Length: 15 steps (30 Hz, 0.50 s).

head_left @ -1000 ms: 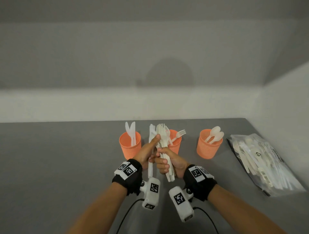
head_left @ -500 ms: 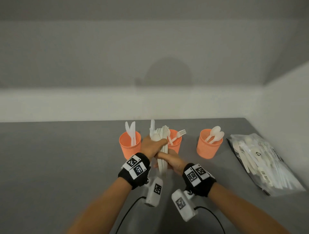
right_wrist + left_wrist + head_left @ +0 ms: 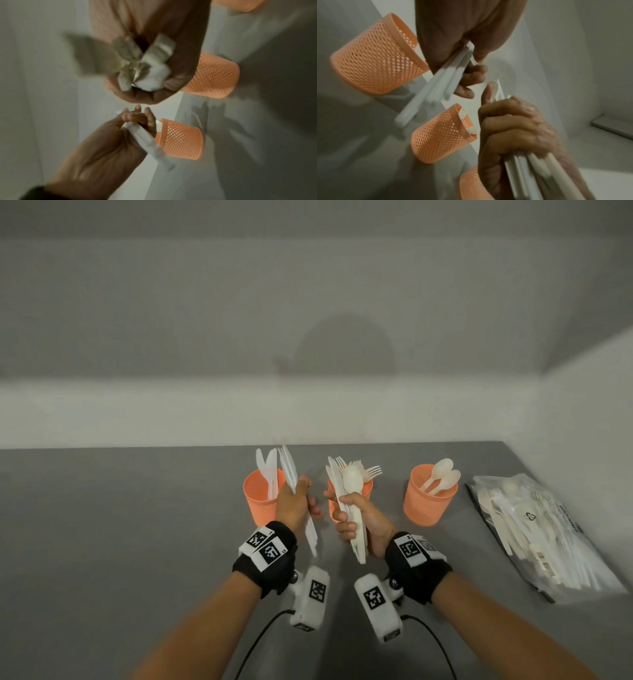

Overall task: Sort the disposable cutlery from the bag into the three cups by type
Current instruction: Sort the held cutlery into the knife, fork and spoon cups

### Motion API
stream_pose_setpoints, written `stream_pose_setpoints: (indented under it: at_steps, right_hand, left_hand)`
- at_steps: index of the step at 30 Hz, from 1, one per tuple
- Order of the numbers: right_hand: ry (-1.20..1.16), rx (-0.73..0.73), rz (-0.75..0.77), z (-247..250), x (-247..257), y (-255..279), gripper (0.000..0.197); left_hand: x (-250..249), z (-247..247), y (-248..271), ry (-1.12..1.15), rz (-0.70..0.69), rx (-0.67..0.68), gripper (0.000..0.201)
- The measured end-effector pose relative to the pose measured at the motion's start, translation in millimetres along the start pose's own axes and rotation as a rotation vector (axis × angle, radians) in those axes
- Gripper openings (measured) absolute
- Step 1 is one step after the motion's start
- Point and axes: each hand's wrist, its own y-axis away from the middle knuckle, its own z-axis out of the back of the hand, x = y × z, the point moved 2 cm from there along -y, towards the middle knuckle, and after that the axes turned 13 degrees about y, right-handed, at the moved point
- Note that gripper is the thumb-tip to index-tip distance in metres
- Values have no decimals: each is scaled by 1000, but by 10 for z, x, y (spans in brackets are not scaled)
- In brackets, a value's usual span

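My left hand (image 3: 297,501) grips a few white knives (image 3: 291,470), blades up, just right of the left orange cup (image 3: 262,501) that holds knives. My right hand (image 3: 358,517) grips a mixed bundle of cutlery (image 3: 352,491) with a spoon in front, held before the middle orange cup (image 3: 367,491) with forks. The right orange cup (image 3: 426,501) holds two spoons. In the left wrist view the left hand (image 3: 467,54) pinches the knife handles (image 3: 433,86) near the right hand (image 3: 513,128). In the right wrist view the right hand (image 3: 145,75) clasps the blurred handle ends.
The clear bag of cutlery (image 3: 534,529) lies flat at the table's right, close to the side wall. A grey table (image 3: 120,542) runs to a pale back wall. Camera cables hang below both wrists.
The two hands have come apart. My left hand has drawn the knives out of the bundle and moved left toward the knife cup; my right hand keeps the remaining bundle.
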Motion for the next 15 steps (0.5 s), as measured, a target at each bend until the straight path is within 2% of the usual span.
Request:
stream_pose_setpoints:
  at_steps: [2,6,9,13,15]
  right_hand:
    - [104,-41,19,-42,-5,-9,20]
    - [259,-110,97,-110,-16,-52,12]
    - [288,-116,121,-125,-5,-92,16]
    - [281,-80,85,-112,32,-107,14]
    - [287,-60,75,-103,50,-115,12]
  left_hand:
    - [-13,-12,25,-68,-33,12,28]
    - [-33,-47,28,-178,-88,71,22]
    - [-33,-73,26,-133,-74,70,27]
    - [-50,-81,14,-147,-136,60,15]
    - [-60,-77,4,-158,-156,61,18]
